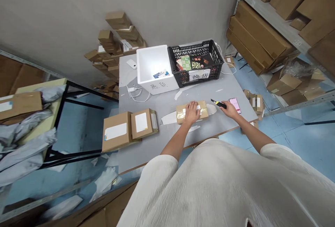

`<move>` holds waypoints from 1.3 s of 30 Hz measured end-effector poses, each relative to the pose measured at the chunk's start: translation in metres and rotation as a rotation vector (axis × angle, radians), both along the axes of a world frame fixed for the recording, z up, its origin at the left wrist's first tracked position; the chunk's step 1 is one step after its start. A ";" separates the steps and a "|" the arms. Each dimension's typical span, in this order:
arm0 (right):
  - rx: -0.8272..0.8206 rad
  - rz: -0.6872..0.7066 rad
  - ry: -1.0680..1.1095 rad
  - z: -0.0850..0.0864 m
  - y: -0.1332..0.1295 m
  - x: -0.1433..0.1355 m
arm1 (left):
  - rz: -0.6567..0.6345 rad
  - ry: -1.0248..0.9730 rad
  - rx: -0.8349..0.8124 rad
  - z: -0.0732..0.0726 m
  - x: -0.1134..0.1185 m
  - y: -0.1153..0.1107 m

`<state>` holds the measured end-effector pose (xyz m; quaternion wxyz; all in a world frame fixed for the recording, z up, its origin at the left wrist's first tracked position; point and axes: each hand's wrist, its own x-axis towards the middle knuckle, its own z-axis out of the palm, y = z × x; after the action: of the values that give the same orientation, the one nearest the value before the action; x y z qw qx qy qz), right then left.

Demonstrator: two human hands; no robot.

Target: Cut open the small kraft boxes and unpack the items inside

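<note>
A small taped cardboard box [203, 110] lies on the grey table [167, 138] in front of me. My left hand [192, 112] rests flat on top of it, fingers stretched out over the tape. To the right of the box, my right hand [229, 110] is wrapped round a black and yellow box cutter [219, 104], its blade pointing left toward the box but apart from it. Just beyond that hand lies a phone [235, 105] with a lit pink screen.
Two labelled cartons [117, 131] stand at the table's left front. Behind are a white foam box [159, 86] with a card inside and a black crate [180, 80] of books. A white charger cable [136, 94] lies nearby. Shelves of cartons [261, 42] flank the right side.
</note>
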<state>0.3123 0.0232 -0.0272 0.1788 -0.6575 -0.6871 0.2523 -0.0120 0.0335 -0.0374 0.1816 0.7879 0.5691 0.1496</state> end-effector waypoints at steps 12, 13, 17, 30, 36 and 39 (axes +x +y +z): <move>-0.156 -0.107 0.035 -0.046 -0.002 -0.006 | 0.009 0.127 -0.073 0.006 -0.036 -0.020; -0.174 -0.110 0.029 -0.050 -0.003 -0.005 | 0.028 0.125 -0.074 0.005 -0.037 -0.018; -0.241 -0.101 0.002 -0.063 -0.009 0.002 | 0.079 0.142 -0.101 0.007 -0.035 0.000; -0.417 -0.138 -0.080 -0.076 -0.017 0.010 | 0.112 0.267 -0.258 0.021 -0.033 0.049; -0.497 -0.154 -0.094 -0.075 -0.015 0.012 | 0.114 0.254 -0.267 0.025 -0.034 0.050; -0.500 -0.170 -0.172 -0.078 -0.014 0.012 | 0.121 0.230 -0.234 0.024 -0.034 0.045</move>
<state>0.3247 0.0094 -0.1053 -0.0274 -0.7555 -0.5584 0.3416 -0.0460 0.0783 -0.0130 0.1963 0.7377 0.6460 0.0017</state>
